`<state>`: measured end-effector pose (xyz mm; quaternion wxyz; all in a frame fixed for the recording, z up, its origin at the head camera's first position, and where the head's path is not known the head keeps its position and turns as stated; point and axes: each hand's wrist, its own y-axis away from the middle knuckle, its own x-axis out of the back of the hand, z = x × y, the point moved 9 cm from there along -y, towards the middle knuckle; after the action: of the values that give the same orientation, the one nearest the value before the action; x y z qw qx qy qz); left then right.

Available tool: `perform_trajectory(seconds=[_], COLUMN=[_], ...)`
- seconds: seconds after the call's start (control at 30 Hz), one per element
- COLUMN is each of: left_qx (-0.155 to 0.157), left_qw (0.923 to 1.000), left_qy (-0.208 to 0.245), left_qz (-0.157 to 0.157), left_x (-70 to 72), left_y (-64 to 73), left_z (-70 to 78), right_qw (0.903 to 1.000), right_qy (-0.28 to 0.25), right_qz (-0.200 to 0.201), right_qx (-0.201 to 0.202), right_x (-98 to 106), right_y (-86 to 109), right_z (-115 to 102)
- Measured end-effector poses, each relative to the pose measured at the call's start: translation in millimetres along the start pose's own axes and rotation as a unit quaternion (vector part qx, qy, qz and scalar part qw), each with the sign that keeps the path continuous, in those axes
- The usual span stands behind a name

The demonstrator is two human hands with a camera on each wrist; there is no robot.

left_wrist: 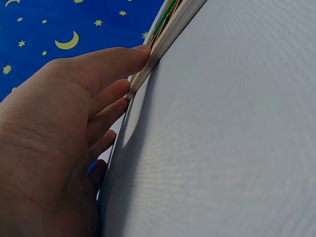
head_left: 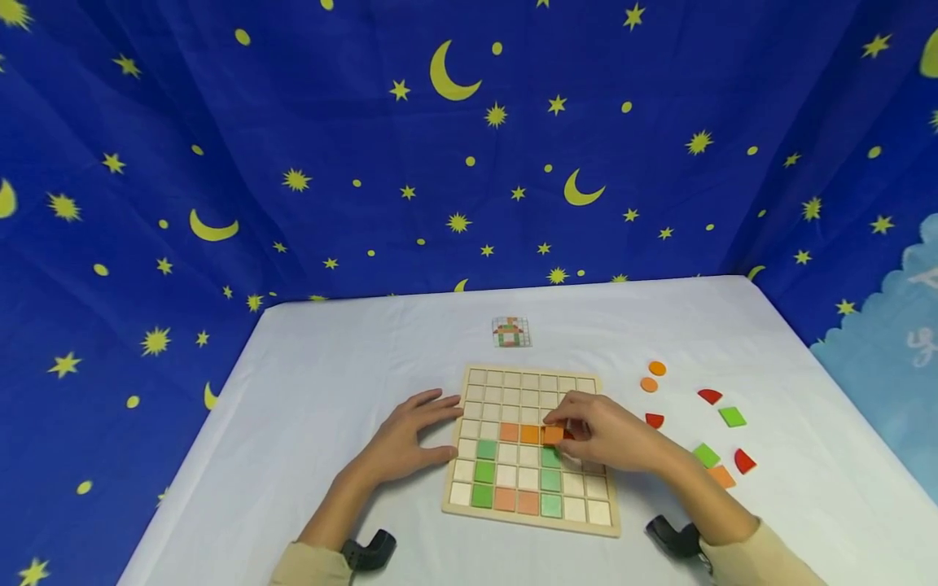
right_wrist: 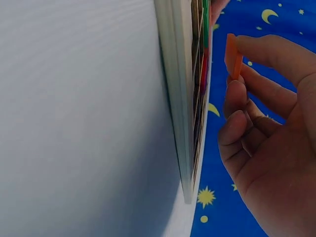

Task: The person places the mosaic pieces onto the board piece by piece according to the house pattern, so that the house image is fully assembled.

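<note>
A wooden grid board [head_left: 533, 524] lies on the white table, with coral, orange and green square tiles set in some of its cells. My right hand [head_left: 608, 431] is over the board's right half and pinches an orange square tile [right_wrist: 233, 57] between thumb and fingers. In the right wrist view that tile is raised off the board. Part of a red piece [head_left: 567, 435] shows beside the fingers, mostly hidden by them. My left hand [head_left: 410, 435] has its fingers extended, and its fingertips and thumb touch the board's left edge.
Behind the board lies a small pattern card [head_left: 510, 332]. Loose pieces are scattered to the right: orange discs [head_left: 657, 369], red quarter-rounds [head_left: 745, 461], green squares [head_left: 732, 417] and an orange square [head_left: 721, 476]. A blue star-and-moon cloth [head_left: 513, 146] hangs around the table.
</note>
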<state>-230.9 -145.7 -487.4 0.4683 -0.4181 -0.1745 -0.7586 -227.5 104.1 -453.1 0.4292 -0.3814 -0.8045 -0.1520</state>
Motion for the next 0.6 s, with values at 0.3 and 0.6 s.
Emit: perform_trajectory(seconds=[0.3, 0.6], left_qx=[0.010, 0.007], left_qw=[1.0000, 1.0000], left_qy=[0.000, 0.000], left_qz=[-0.001, -0.004], left_x=[1.6, 1.1], left_y=[1.0, 0.2], left_z=[0.7, 1.2], right_qw=[0.9998, 0.9990], right_qy=[-0.017, -0.025], right_qz=[-0.009, -0.018], right_qx=[0.009, 0.031], right_x=[-6, -14], right_y=[-12.1, -29.0], right_z=[-7, -17])
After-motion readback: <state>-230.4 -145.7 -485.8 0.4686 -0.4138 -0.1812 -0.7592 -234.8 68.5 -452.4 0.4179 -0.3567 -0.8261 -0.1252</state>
